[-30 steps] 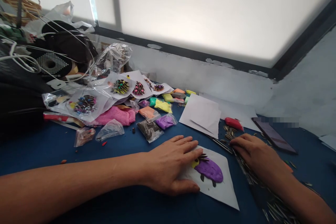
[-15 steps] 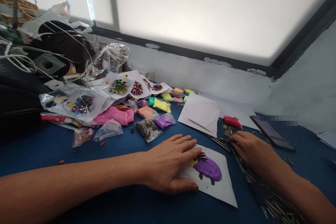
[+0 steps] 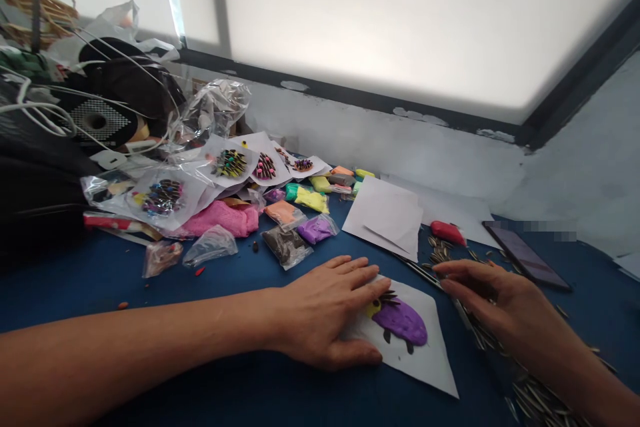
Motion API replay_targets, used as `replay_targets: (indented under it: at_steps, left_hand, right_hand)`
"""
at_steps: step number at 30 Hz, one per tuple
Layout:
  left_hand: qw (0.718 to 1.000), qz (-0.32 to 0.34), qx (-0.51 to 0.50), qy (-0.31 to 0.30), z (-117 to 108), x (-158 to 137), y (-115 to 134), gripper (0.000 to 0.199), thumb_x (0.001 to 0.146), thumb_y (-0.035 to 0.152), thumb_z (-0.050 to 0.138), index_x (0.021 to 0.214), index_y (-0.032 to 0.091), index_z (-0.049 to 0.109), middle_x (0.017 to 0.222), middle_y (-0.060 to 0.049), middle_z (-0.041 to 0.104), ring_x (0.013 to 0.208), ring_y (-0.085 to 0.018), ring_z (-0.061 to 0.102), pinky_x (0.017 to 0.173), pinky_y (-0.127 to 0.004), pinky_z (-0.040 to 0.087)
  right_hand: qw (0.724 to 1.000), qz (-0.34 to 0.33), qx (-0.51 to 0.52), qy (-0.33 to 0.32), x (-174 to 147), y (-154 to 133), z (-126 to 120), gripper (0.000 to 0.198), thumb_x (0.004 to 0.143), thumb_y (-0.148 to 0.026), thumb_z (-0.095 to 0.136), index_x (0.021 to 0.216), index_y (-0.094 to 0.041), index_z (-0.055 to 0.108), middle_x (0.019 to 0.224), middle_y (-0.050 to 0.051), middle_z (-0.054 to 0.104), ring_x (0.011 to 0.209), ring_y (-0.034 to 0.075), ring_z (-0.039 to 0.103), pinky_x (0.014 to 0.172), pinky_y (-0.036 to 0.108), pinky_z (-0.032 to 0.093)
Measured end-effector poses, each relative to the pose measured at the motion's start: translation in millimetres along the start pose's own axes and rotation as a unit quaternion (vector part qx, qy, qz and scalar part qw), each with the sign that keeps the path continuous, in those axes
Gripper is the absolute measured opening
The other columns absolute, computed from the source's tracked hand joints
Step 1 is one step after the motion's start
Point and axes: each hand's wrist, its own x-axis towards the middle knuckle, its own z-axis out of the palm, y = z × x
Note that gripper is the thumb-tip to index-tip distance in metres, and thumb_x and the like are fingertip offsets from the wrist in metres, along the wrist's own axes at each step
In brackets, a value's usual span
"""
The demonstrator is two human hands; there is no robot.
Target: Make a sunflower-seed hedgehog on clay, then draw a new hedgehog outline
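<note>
- Your left hand (image 3: 330, 317) lies flat with its fingers spread, palm down on the near-left part of the white sheet (image 3: 425, 367). Its grip is wide and closes on nothing; the pressure presumably keeps the paper from sliding.
- The purple clay shape (image 3: 404, 324) is on that sheet, just right of your left fingertips and between your two hands. This position appears to leave its upper face accessible from the right.
- Yellow clay (image 3: 371, 308) joins the left end of the purple body, partly covered by your fingers. Dark spikes (image 3: 391, 296) stand at the upper left of the body, and two dark pieces (image 3: 410, 348) sit along its lower edge.
- Your right hand (image 3: 505, 297) is raised beside the sheet, thumb and forefinger curved toward each other. Its grip is narrow — whether it holds a seed, you cannot tell from this view.
- Striped seeds (image 3: 537, 401) lie under and around your right forearm, with more beyond the fingertips; this placement likely keeps the reach short.
- A slim metal tool (image 3: 423, 273) lies on the tabletop (image 3: 280, 393) just beyond the sheet. The red packet (image 3: 448, 233) lies farther back — apparently out of the working area.
</note>
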Motion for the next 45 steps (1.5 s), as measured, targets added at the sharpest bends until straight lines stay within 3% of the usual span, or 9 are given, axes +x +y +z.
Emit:
replay_targets:
  at_steps: [6, 12, 18, 30, 45]
  left_hand:
    - [1.000, 0.007, 0.010, 0.013, 1, 1, 1, 0.076, 0.090, 0.058, 0.057, 0.148, 0.013, 0.037, 0.148, -0.020, 0.043, 0.138, -0.039, 0.038, 0.114, -0.051, 0.026]
    - [1.000, 0.008, 0.022, 0.008, 0, 0, 1, 0.077, 0.091, 0.059, 0.055, 0.148, 0.012, 0.036, 0.149, -0.020, 0.042, 0.139, -0.038, 0.037, 0.116, -0.049, 0.024]
    - [1.000, 0.007, 0.026, 0.008, 2, 0, 1, 0.077, 0.091, 0.059, 0.056, 0.148, 0.012, 0.036, 0.150, -0.020, 0.041, 0.140, -0.038, 0.036, 0.115, -0.050, 0.024]
    - [1.000, 0.007, 0.019, 0.012, 4, 0, 0, 0.079, 0.090, 0.058, 0.058, 0.149, 0.011, 0.034, 0.150, -0.021, 0.040, 0.140, -0.039, 0.034, 0.115, -0.053, 0.024]
    - [1.000, 0.000, 0.017, 0.005, 4, 0, 0, 0.080, 0.090, 0.058, 0.059, 0.150, 0.011, 0.034, 0.151, -0.021, 0.040, 0.141, -0.038, 0.034, 0.115, -0.052, 0.024]
  right_hand:
    - [0.996, 0.019, 0.080, -0.045, -4, -15, 8, 0.027, 0.082, -0.046, 0.063, 0.089, -0.025, 0.079, 0.092, 0.006, 0.079, 0.084, 0.025, 0.074, 0.070, 0.033, 0.061]
    - [0.992, 0.024, 0.080, -0.092, -8, -28, 19, 0.024, 0.085, -0.045, 0.061, 0.082, -0.026, 0.076, 0.079, 0.002, 0.077, 0.072, 0.021, 0.072, 0.059, 0.027, 0.057]
    - [0.997, -0.009, 0.066, -0.045, -10, -28, 26, 0.021, 0.083, -0.039, 0.059, 0.081, -0.026, 0.076, 0.081, 0.003, 0.077, 0.072, 0.021, 0.072, 0.060, 0.029, 0.058]
    - [0.994, 0.042, 0.091, -0.047, -14, -34, 35, 0.024, 0.081, -0.043, 0.059, 0.083, -0.026, 0.077, 0.081, 0.003, 0.077, 0.073, 0.022, 0.072, 0.060, 0.029, 0.057]
    - [0.995, -0.024, 0.081, -0.047, -13, -33, 38, 0.018, 0.086, -0.031, 0.056, 0.082, -0.027, 0.073, 0.079, 0.000, 0.073, 0.069, 0.016, 0.068, 0.062, 0.027, 0.052]
